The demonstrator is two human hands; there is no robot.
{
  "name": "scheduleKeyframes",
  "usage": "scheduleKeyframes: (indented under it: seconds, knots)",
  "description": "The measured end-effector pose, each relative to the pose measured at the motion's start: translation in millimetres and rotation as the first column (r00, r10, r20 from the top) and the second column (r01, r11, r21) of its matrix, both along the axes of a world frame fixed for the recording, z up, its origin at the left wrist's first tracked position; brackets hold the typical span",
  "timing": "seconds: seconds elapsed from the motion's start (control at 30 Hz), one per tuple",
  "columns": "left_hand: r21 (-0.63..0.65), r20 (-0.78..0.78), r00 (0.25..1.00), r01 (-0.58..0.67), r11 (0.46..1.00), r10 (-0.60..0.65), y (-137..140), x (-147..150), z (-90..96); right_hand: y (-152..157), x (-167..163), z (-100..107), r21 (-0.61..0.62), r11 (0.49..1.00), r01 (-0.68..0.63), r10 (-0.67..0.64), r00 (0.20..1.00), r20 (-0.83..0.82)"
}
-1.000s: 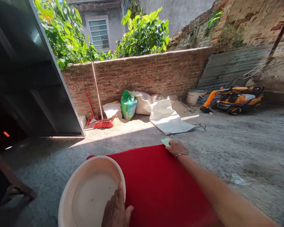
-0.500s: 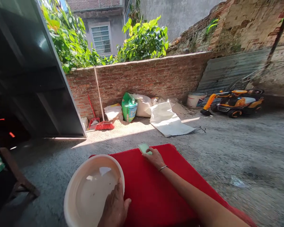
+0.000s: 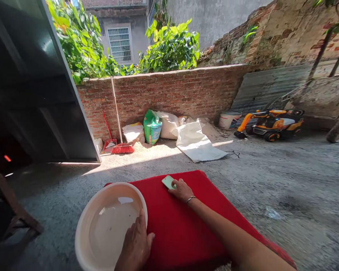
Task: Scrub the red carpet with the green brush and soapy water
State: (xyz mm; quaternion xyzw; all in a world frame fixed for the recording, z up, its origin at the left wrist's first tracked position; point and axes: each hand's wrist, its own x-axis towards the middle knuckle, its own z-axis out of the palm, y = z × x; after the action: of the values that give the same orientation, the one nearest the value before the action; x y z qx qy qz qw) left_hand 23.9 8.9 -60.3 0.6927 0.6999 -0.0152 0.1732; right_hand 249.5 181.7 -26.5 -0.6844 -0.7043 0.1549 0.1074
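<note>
Head view: my right hand (image 3: 181, 189) grips a flat green thing (image 3: 167, 181) over the red cloth (image 3: 180, 233); my left hand (image 3: 135, 240) touches the basin (image 3: 84, 233), gripping or not, I cannot tell.

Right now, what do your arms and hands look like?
My left hand and right hand have no gloves. My right forearm wears a thin, silvery bracelet near the hand, and no sleeve shows there. The picture cuts off my left forearm.
</note>
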Motion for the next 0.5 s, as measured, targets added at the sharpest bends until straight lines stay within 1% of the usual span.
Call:
scheduleKeyframes:
  seconds: [0.07, 0.13, 0.23, 0.3, 0.37, 0.43, 0.5]
  knots:
    - [0.029, -0.004, 1.0, 0.002, 1.0, -0.002, 1, 1, -6.3, 4, 43, 11, 0.003, 0.991, 0.135, -0.135, 0.99, 0.033]
    - [0.065, 0.014, 1.0, -0.007, 0.998, 0.006, 2, 0, -11.9, 3, 85, 18, -0.001, 0.965, 0.264, -0.264, 0.963, 0.051]
    - [0.069, 0.051, 0.999, -0.021, 0.997, 0.018, 4, -3, -15.3, -3, 140, 21, -0.031, 0.894, 0.447, -0.446, 0.894, 0.039]
    - [0.055, 0.074, 0.997, -0.013, 0.998, 0.009, 4, -6, -14.9, -7, 167, 19, -0.054, 0.837, 0.544, -0.545, 0.839, 0.012]
    - [0.05, 0.079, 0.997, -0.007, 0.999, 0.003, 4, -8, -13.7, -8, 183, 15, -0.063, 0.804, 0.591, -0.593, 0.804, -0.026]
    - [0.053, 0.056, 0.998, -0.012, 0.999, 0.009, 4, -9, -12.3, -4, 187, 10, -0.056, 0.809, 0.585, -0.588, 0.806, -0.072]
    - [0.049, 0.028, 0.999, -0.03, 0.998, 0.029, 3, -8, -10.8, 3, 179, 6, -0.043, 0.829, 0.557, -0.558, 0.821, -0.12]
